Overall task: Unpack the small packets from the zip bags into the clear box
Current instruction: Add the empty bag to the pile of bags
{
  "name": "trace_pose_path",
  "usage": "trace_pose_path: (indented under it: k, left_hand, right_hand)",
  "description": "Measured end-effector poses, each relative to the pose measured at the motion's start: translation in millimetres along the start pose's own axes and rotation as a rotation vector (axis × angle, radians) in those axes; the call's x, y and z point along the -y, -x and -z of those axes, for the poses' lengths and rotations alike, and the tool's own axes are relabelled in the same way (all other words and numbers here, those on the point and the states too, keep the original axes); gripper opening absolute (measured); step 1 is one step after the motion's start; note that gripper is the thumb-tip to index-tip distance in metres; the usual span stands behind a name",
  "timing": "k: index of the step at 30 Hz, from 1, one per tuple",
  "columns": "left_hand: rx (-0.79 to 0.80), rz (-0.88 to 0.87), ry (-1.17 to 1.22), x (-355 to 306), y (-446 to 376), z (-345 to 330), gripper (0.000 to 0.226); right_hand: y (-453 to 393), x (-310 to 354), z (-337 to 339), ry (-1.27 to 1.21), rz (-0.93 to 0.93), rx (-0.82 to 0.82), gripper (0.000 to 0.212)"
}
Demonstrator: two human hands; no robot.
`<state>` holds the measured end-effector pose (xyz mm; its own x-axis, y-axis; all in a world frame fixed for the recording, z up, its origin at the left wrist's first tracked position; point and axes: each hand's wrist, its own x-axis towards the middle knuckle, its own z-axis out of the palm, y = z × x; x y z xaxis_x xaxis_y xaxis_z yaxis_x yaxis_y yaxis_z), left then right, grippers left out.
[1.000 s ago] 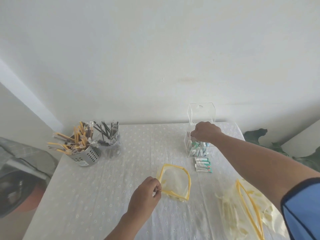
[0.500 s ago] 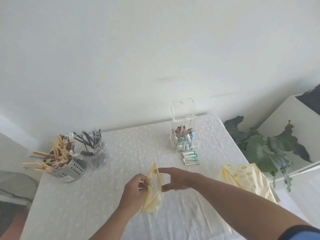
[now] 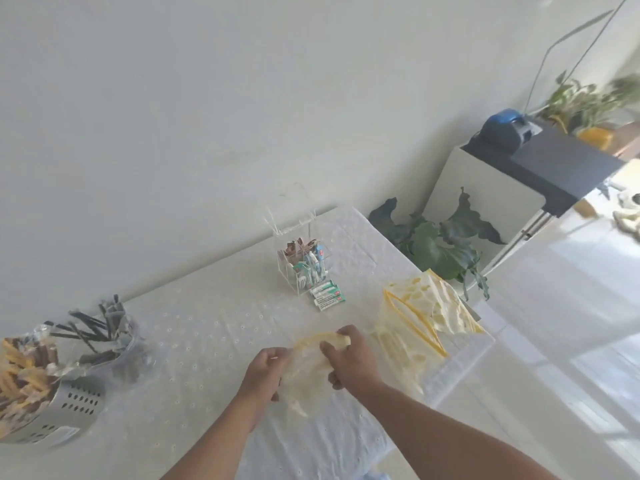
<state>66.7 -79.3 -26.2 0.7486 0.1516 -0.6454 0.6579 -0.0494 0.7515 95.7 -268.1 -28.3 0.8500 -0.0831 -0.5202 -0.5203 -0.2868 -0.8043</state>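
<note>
A crumpled clear zip bag (image 3: 306, 372) with a yellow rim is held between both hands above the table's near middle. My left hand (image 3: 265, 372) grips its left side and my right hand (image 3: 349, 358) grips its top right. The clear box (image 3: 301, 261) stands at the back of the table with its lid up and several small packets inside. A few green and white packets (image 3: 327, 294) lie on the cloth just in front of the box. More yellow-rimmed zip bags (image 3: 415, 317) lie piled at the table's right edge.
A perforated metal holder (image 3: 52, 403) and a clear cup (image 3: 114, 344), both full of sticks, stand at the left. The table (image 3: 207, 334) has a white eyelet cloth. A leafy plant (image 3: 440, 244) and a white cabinet (image 3: 485, 202) stand beyond the right edge.
My right hand left the clear box and came back to the zip bag. Both hands have lifted and crumpled the bag. The camera view swung to the right.
</note>
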Motion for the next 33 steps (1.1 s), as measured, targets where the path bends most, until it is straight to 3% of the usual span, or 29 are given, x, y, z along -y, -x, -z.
trace_pose_path:
  k: [6, 10, 13, 17, 19, 23, 25, 28, 31, 33]
  left_hand:
    - [0.015, -0.151, -0.220, 9, -11, -26, 0.028]
    - [-0.049, -0.364, -0.633, -8, -11, -46, 0.040]
    - [-0.020, -0.500, -0.878, -25, -6, -66, 0.044]
    - [0.023, -0.552, -0.866, -40, -1, -95, 0.059]
    - [0.115, -0.560, -0.871, -38, -4, -104, 0.056]
    - [0.447, -0.533, -1.117, -11, -14, -106, 0.051]
    - [0.518, -0.534, -1.202, 5, -15, -101, 0.054]
    - [0.432, -0.644, -1.289, 21, -10, -92, 0.053]
    - [0.201, -0.759, -1.350, 19, 0, -83, 0.044]
    - [0.122, -0.788, -1.296, 14, 2, -76, 0.036]
  right_hand:
    - [40, -33, 16, 0.120, -0.025, -0.277, 0.030]
    - [70, -60, 42, 0.484, 0.073, -0.318, 0.026]
    - [85, -73, 58, 0.564, 0.101, -0.386, 0.026]
    - [91, -75, 72, 0.539, 0.020, -0.486, 0.028]
    - [88, -78, 76, 0.558, -0.065, -0.464, 0.032]
    - [76, -81, 81, 0.554, -0.229, -0.398, 0.034]
    - [73, -83, 79, 0.514, -0.277, -0.382, 0.032]
    - [73, -83, 74, 0.525, -0.270, -0.400, 0.032]
    - [81, -73, 74, 0.636, -0.058, -0.483, 0.033]
    - [83, -61, 80, 0.726, 0.098, -0.455, 0.029]
